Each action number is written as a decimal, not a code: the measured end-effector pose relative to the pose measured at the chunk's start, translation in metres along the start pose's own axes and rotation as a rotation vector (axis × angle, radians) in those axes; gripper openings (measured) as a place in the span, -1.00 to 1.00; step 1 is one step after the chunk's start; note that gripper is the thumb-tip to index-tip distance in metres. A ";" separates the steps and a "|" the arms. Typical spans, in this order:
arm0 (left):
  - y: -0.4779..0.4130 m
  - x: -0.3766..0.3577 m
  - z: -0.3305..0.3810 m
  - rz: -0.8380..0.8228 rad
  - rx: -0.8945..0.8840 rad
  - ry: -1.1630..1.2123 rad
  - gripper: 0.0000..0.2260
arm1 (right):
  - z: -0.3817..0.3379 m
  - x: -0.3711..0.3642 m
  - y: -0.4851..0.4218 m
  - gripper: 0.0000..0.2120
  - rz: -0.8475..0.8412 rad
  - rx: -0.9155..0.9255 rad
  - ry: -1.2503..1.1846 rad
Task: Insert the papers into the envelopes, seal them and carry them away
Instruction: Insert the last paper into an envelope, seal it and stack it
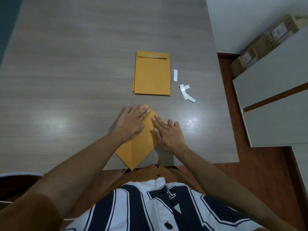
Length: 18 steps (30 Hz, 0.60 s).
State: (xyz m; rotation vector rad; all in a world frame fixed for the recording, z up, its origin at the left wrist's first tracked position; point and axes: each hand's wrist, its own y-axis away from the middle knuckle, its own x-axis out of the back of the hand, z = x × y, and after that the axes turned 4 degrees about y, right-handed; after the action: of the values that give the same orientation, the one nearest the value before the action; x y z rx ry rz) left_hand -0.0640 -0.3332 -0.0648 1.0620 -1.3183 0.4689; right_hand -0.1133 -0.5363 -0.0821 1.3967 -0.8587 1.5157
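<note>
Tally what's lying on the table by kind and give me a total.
Loose manila envelope, pressed flat under left hand and right hand: 1
Stack of manila envelopes: 1 (number inside unclear)
Lone white strip: 1
Cluster of crossed white strips: 1 (number unclear)
Total: 4 items or piles

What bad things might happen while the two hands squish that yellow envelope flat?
1. The envelope lies slanted with its near corner right at the table edge, so it might slide off when the left hand and right hand lift.
2. Its top end is hidden under both hands, so a crooked seal might go unnoticed.
3. The loose white strips beside the envelope stack might get brushed onto the floor.
</note>
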 end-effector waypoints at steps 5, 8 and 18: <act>-0.001 -0.004 0.000 -0.003 0.014 0.023 -0.43 | 0.016 -0.006 0.026 -0.51 0.009 -0.015 0.003; 0.000 -0.004 -0.001 0.002 0.020 0.041 -0.43 | 0.019 -0.011 0.041 -0.51 0.019 -0.059 -0.001; 0.007 0.006 0.042 0.005 -0.209 -0.003 -0.38 | 0.013 -0.010 0.044 -0.48 0.016 -0.094 -0.030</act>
State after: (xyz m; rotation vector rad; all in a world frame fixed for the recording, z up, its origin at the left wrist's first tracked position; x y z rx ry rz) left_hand -0.0914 -0.3661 -0.0606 0.8865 -1.3410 0.3256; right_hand -0.1491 -0.5666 -0.0870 1.3498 -0.9497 1.4513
